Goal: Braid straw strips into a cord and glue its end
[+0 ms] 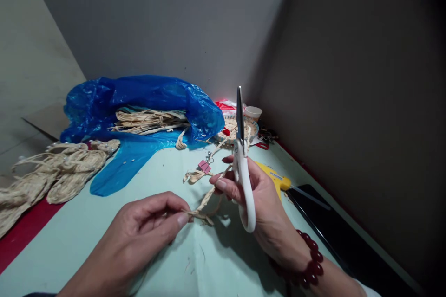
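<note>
In the head view, the left hand (146, 229) pinches the near end of a straw braid (208, 198) between thumb and fingertips above the desk (153, 174); the right hand (256, 190), fingers curled, grips scissors (247, 195), blades up, and the braid farther along. The stretch between looks already plaited; loose ends remain untrimmed.

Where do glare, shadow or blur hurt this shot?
Head view: bright glints on the blue plastic bag; head view: soft shadow on the tabletop below the right hand; head view: right-side wall falls to near black at the frame edge; head view: scissors look fairly crisp.
</note>
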Tool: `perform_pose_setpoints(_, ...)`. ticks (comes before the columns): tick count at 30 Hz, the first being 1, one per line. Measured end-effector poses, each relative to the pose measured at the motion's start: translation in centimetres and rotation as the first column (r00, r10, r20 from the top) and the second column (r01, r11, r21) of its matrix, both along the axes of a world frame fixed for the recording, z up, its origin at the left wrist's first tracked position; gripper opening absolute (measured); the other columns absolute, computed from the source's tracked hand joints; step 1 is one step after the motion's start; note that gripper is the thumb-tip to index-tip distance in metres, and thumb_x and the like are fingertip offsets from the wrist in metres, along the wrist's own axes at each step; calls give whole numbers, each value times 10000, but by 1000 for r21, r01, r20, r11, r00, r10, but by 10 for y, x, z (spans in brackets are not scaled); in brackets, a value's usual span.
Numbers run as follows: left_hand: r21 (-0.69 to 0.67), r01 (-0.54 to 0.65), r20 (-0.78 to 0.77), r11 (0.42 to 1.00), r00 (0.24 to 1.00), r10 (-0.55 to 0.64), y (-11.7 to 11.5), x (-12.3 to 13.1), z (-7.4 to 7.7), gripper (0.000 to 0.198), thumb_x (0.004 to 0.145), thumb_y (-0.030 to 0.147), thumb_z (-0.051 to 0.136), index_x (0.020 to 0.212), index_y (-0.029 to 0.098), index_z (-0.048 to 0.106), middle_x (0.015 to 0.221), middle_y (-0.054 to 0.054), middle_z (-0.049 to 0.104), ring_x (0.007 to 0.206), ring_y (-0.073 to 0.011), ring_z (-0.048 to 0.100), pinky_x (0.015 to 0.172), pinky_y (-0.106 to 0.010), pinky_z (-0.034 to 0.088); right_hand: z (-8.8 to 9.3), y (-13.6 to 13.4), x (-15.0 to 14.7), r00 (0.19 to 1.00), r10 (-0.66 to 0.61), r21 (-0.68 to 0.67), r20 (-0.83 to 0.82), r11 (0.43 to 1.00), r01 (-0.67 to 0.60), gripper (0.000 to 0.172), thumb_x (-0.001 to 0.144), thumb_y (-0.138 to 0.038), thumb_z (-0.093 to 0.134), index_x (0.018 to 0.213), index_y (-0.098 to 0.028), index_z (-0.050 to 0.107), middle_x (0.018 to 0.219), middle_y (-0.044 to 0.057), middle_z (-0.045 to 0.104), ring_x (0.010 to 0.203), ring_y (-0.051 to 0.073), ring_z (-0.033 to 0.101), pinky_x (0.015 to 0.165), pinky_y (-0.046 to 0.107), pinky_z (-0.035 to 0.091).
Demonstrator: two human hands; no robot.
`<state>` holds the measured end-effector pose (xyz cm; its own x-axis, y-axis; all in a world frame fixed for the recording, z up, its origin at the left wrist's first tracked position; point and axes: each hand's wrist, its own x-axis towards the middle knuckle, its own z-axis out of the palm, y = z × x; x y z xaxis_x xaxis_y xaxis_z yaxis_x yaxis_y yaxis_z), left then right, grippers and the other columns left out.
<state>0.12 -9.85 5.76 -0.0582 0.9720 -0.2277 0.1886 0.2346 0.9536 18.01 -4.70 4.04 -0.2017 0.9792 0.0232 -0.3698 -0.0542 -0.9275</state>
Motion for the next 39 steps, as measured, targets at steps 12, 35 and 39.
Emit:
perform_pose_setpoints(12, 283, -98, -178, 954, 972, 153, -8, 0, -2, 179, 708, 452, 703, 622, 295, 708, 596, 66, 619, 458, -96, 426, 448, -193, 342, -3, -1, -2, 999, 38, -45, 33, 998, -37, 420, 629, -275, 873, 944, -193, 607, 721, -44, 690, 605, 56, 625, 569, 118, 516)
perform_pose_setpoints(35, 45, -335, 441, 941, 852, 282, 9, -14, 13, 248, 597, 276, 859, 793, 161, 761, 639, 7, 629, 469, -39, 380, 427, -123, 363, -14, -10, 23, 605, -509, 750, 613, 615, -243, 687, 730, -89, 566, 1376, -294, 455, 894, 10, 672, 700, 159, 620, 622, 246, 479)
perform_pose_setpoints(39, 29, -329, 512, 944, 816, 269, 5, -17, 19, 222, 610, 258, 843, 789, 156, 759, 512, 40, 541, 483, -61, 424, 437, -123, 390, -16, -12, 25, 447, -656, 791, 608, 452, -412, 687, 729, -89, 509, 1400, -219, 433, 717, 22, 580, 649, 196, 576, 568, 277, 422)
